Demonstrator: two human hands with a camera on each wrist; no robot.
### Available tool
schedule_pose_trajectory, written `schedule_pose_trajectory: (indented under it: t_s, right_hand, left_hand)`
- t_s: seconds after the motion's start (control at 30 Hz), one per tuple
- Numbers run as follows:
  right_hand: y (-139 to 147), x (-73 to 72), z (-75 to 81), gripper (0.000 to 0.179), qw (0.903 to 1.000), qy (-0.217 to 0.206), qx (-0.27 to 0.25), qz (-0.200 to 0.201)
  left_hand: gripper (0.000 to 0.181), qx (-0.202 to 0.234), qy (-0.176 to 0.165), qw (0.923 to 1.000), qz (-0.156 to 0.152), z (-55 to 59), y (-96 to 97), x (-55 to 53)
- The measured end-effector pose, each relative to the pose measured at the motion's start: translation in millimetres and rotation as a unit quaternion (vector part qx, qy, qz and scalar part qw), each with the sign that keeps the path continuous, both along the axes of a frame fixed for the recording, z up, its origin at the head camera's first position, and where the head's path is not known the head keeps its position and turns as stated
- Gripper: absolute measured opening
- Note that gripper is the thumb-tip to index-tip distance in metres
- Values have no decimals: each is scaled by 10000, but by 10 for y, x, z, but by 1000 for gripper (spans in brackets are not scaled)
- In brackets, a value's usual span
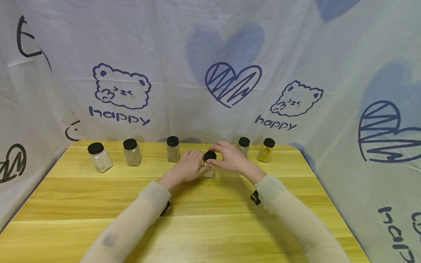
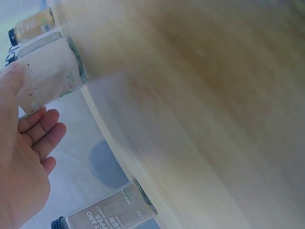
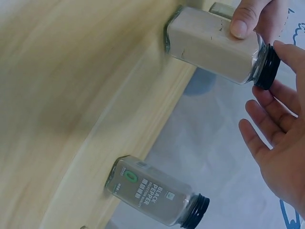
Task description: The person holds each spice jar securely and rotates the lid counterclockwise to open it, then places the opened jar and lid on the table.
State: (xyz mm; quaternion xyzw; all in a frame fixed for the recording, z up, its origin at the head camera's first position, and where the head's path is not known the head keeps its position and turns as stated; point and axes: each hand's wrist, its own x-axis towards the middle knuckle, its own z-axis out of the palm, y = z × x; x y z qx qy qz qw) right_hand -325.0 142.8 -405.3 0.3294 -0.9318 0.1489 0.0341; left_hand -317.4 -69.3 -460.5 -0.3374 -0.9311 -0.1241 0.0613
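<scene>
A square glass spice jar (image 1: 208,172) with pale powder stands upright on the wooden table between both hands. The left hand (image 1: 189,166) holds its glass body, the thumb on the near face in the left wrist view. Thumb and fingertips of the right hand (image 1: 230,157) pinch the black lid (image 3: 268,69), which is on the jar's neck; the other fingers of that hand are spread. A grey-brown jar labelled black pepper (image 3: 152,191) is nearby in the right wrist view. Another labelled jar (image 2: 109,210) appears low in the left wrist view.
Along the table's back edge stand more black-lidded jars: a whitish one (image 1: 103,162), a greyish one (image 1: 133,156), a brownish one (image 1: 173,152) and a yellow one (image 1: 264,154). A white printed cloth (image 1: 177,91) hangs behind the wooden table (image 1: 210,226).
</scene>
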Motion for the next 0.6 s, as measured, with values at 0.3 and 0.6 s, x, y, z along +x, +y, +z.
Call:
schedule_pose_trajectory:
  t_s: [0.3, 0.6]
  right_hand:
    - [10, -11, 11, 48, 9996, -69, 12, 259]
    - [4, 13, -7, 56, 9996, -115, -36, 261]
  left_hand:
    - [41, -84, 54, 9999, -2, 0, 2, -9]
    - [40, -115, 44, 9999, 42, -19, 6, -15]
